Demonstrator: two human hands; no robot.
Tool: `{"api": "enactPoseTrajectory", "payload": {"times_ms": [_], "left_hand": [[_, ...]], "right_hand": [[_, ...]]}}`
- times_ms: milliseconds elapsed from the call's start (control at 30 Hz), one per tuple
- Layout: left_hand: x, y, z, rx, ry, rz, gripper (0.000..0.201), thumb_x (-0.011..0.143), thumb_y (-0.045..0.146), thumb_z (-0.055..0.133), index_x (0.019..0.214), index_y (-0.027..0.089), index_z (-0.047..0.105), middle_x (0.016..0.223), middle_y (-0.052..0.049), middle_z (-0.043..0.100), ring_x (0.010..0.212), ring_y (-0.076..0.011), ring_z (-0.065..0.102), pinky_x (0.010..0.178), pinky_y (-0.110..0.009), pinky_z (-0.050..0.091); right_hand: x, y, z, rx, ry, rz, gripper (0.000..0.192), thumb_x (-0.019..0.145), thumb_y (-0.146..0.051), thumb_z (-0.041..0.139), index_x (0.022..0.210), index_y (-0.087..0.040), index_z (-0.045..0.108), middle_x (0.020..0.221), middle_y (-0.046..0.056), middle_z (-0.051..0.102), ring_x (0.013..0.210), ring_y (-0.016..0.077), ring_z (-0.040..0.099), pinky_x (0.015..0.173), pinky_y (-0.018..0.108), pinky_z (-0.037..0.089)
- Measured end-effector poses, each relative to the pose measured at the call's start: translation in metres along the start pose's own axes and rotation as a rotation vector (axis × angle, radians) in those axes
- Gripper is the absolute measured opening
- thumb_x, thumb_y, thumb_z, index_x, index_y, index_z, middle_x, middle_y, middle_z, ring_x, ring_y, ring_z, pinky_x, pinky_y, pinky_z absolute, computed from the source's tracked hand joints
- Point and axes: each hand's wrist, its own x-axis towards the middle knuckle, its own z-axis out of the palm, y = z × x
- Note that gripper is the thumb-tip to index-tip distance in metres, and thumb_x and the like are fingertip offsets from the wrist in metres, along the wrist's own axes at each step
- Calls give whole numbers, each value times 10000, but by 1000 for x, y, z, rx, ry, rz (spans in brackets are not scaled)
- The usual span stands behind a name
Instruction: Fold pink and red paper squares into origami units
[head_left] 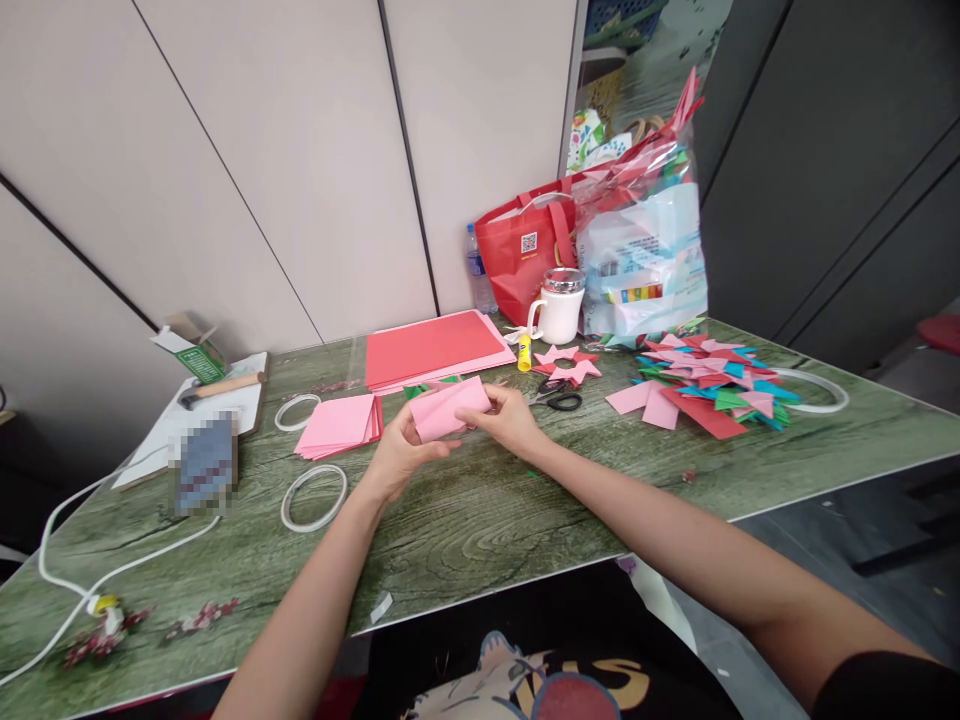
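Observation:
A pink sheet of paper (439, 408), folded over on itself, is held up above the table between both hands. My left hand (405, 455) grips its left side, thumb stretched along below the lower edge. From the right, my right hand (506, 420) pinches the paper's edge, its thumb resting on the front face. To the left of my left hand lies a stack of pink and red paper squares (337, 425). Black-handled scissors (562, 401) lie beyond my right hand, near a yellow glue stick (524, 353) and a star-shaped ring of folded pink and red paper (568, 366).
Large red and pink sheets (435, 348) lie at the back. A white mug (561, 305), red bag (517, 250) and clear plastic bag (645, 250) stand behind. Folded paper pieces (712, 375) are heaped right. Tape rolls (315, 498), a hammer (221, 388) and white cable (142, 560) lie left.

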Motion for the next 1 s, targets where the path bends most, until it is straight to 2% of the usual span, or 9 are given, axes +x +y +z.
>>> {"api": "enactPoseTrajectory", "payload": {"times_ms": [67,167,233,367,467,667,833,1000], "left_hand": [[1,-2,0,58,75,9,736,510,257,774,1177,191,471,1227,-127,520,974,-252,581,805,-383,488],[3,-3,0,78,169,22,643,576,268,730,1163,190,478,1195,-119,536,885,-226,610,728,-375,520],[4,-4,-2,85,191,28,579,598,285,711,1131,192,504,1174,-112,544,808,-212,625,666,-362,535],[4,-7,-5,101,184,37,454,620,300,692,1034,167,562,1079,-99,594,755,-206,628,616,-337,534],[4,-10,-8,106,169,22,426,635,312,681,1016,156,573,989,-86,633,744,-203,628,631,-336,525],[7,-13,-11,155,242,94,379,585,303,721,915,135,640,892,-64,669,820,-188,603,725,-285,483],[6,-11,-9,106,240,40,405,568,342,726,906,133,648,830,-62,681,723,-190,618,640,-308,506],[6,-13,-11,88,231,22,419,561,344,731,916,135,654,841,-64,685,735,-198,627,610,-300,518]], "right_hand": [[-2,-2,1,9,1,-34,354,611,-315,681,893,-138,560,759,23,608,678,146,565,586,248,469],[-6,-8,3,87,-50,-67,595,596,-257,700,1122,-189,430,914,50,619,797,170,594,668,267,488],[-8,-9,3,93,-89,-96,635,603,-246,699,1164,-210,406,994,61,604,861,179,589,712,274,485],[-7,-7,3,36,-99,-133,409,619,-281,691,985,-179,539,993,55,585,871,181,572,724,272,469],[-7,-5,3,29,-99,-112,424,620,-284,689,998,-182,524,948,45,590,815,169,576,689,265,469],[-8,-6,2,-39,-94,-114,335,638,-278,671,940,-190,557,948,36,591,788,161,567,655,251,456],[-7,-6,3,-12,-103,-111,319,632,-294,675,915,-186,576,918,31,599,798,165,566,664,259,456],[-5,-4,2,24,-91,-104,229,641,-290,667,825,-169,602,851,28,620,796,168,576,686,272,454]]}}
